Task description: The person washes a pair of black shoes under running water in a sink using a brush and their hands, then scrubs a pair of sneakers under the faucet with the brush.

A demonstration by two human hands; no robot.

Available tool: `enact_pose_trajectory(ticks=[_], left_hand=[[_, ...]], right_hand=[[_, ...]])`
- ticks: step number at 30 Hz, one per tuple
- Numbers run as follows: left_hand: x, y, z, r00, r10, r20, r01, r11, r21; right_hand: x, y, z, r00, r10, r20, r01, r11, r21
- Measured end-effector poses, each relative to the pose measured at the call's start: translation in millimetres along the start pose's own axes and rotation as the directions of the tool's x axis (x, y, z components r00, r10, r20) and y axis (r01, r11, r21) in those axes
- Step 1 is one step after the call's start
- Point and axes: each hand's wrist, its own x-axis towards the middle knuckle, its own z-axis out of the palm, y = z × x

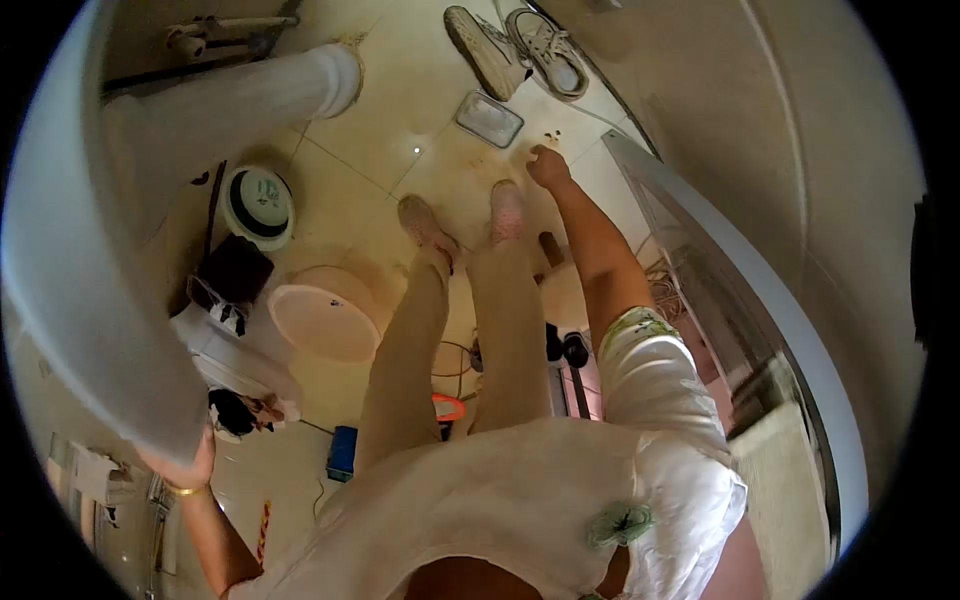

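Observation:
Low over the tiled floor, my right hand [547, 168] is closed, its fingers curled in; whether they hold anything is too small to make out. Small brown bits [553, 136] lie on the floor just beyond it. A shallow rectangular tray [489, 120] sits on the tiles close by, with a pair of worn sneakers [484, 52] behind it. On the far left, my left hand [203, 458] is against the edge of a white washbasin [90, 300], which hides its fingers.
The basin's white pedestal [240, 95] meets the floor at upper left. A round white basin [258, 204], a dark box [235, 270] and a pale pink tub [325, 315] stand left of my legs. A grey-framed glass panel [720, 270] runs along the right.

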Motion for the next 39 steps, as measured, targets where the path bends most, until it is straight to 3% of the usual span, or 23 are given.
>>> enact_pose_trajectory(ticks=[1, 4, 7, 10, 12, 14, 16, 20, 22, 24, 25, 27, 31, 33, 39], left_hand=[[-19.1, -9.8, -2.1, 0.999, -0.040, -0.028, 0.039, 0.999, -0.039], [-43.8, -10.9, -15.9, 0.999, -0.015, 0.038, 0.011, 0.996, 0.085], [-54.5, -7.7, -25.5, 0.997, -0.014, 0.074, 0.005, 0.992, 0.125], [-53.9, -1.5, -29.9, 0.995, -0.004, 0.099, -0.011, 0.989, 0.150], [-51.9, 3.7, -31.6, 0.994, 0.006, 0.108, -0.023, 0.987, 0.159], [-45.3, 7.2, -30.7, 0.994, 0.016, 0.107, -0.032, 0.987, 0.155], [-32.0, 12.7, -24.2, 0.995, 0.032, 0.095, -0.045, 0.989, 0.141], [16.0, 27.7, -13.5, 0.994, 0.099, 0.042, -0.102, 0.992, 0.078], [47.8, 45.8, -4.0, 0.989, 0.145, -0.001, -0.145, 0.989, 0.032], [80.0, 71.3, -7.0, 0.988, 0.118, -0.102, -0.120, 0.993, -0.018], [88.1, 71.6, -9.6, 0.985, 0.134, -0.105, -0.142, 0.987, -0.080], [92.8, 81.0, -10.0, 0.986, 0.112, -0.121, -0.116, 0.993, -0.023], [83.6, 81.3, -22.1, 0.989, 0.101, -0.105, -0.106, 0.994, -0.037], [81.0, 80.9, -23.7, 0.988, 0.106, -0.114, -0.112, 0.993, -0.046], [78.4, 74.3, -25.4, 0.976, 0.118, -0.185, -0.131, 0.990, -0.056]], right_hand=[[11.3, -1.1, 9.5, 0.999, -0.005, -0.036, 0.005, 1.000, 0.006], [52.2, -1.5, 32.0, 0.997, 0.037, -0.069, -0.031, 0.995, 0.095], [74.9, -15.3, 31.1, 0.992, 0.125, 0.011, -0.125, 0.975, 0.182], [136.4, 17.8, 86.8, 0.980, 0.048, -0.195, -0.035, 0.997, 0.067], [159.9, 35.4, 98.5, 0.962, -0.161, -0.222, 0.106, 0.965, -0.241], [139.7, 19.7, 85.8, 0.945, 0.037, -0.325, 0.009, 0.990, 0.138], [115.1, -1.8, 73.5, 0.952, 0.138, -0.273, -0.093, 0.981, 0.172], [49.1, -34.3, 51.1, 0.938, 0.146, -0.316, -0.090, 0.979, 0.185], [12.0, -27.5, 42.1, 0.910, -0.046, -0.413, 0.148, 0.964, 0.220], [-24.1, -26.7, 29.4, 0.880, -0.065, -0.471, 0.247, 0.909, 0.335], [-41.6, -28.7, 21.3, 0.923, 0.005, -0.385, 0.243, 0.768, 0.593], [-138.3, -98.2, -69.4, 0.959, 0.031, -0.281, 0.241, 0.433, 0.869], [-260.0, -166.4, -176.7, 0.902, 0.015, -0.431, 0.412, 0.265, 0.872], [-306.8, -204.3, -227.9, 0.820, -0.087, -0.566, 0.566, 0.274, 0.777], [-354.8, -321.0, -322.9, 0.667, -0.252, -0.702, 0.745, 0.264, 0.613]])
